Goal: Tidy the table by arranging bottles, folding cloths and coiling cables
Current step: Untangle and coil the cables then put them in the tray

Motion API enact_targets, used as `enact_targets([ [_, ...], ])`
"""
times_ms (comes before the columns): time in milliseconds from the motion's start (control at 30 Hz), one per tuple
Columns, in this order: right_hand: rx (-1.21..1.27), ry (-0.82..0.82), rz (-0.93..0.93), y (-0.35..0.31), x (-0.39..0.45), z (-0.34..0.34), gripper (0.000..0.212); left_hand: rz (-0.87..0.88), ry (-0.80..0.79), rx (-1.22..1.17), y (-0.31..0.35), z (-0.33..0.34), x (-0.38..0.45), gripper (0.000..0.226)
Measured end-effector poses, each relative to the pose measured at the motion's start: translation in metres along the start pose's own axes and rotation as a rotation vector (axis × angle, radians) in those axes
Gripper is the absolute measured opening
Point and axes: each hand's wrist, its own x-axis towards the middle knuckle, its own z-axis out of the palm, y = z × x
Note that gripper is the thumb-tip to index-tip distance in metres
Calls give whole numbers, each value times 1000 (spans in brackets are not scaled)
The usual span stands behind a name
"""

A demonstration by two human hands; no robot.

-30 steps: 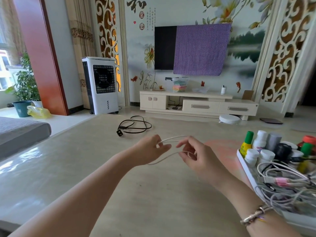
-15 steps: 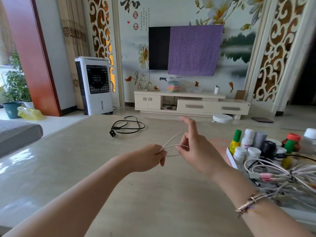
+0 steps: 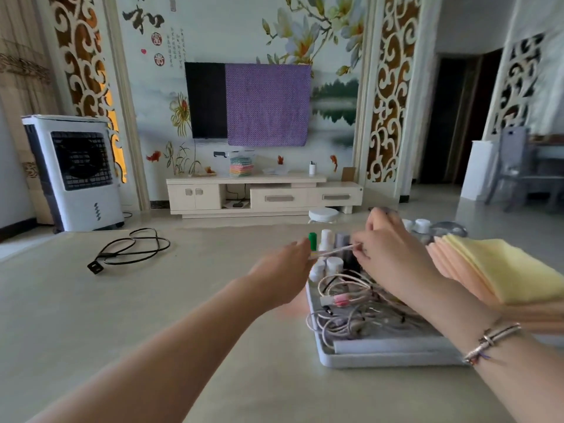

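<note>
While pinched: cable (image 3: 334,251) between both hands.

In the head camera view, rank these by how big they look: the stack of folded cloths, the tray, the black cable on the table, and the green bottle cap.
1. tray and stack of folded cloths: too alike to rank, cloths cut off at the frame edge
2. black cable
3. green bottle cap

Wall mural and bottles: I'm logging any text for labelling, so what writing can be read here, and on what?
"和": large black brush character on the wall mural.
"富" and "貴": red seals beneath it; the second is blurred, so less sure.
Small script columns on the mural: too small to read.
Bottles in the tray: labels hidden or blurred.
</note>
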Motion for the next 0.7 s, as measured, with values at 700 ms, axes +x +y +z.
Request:
enact_targets([
  [700,32,-564,146,66,-31,33,73,-48,-415,-295,46,29,37,90],
])
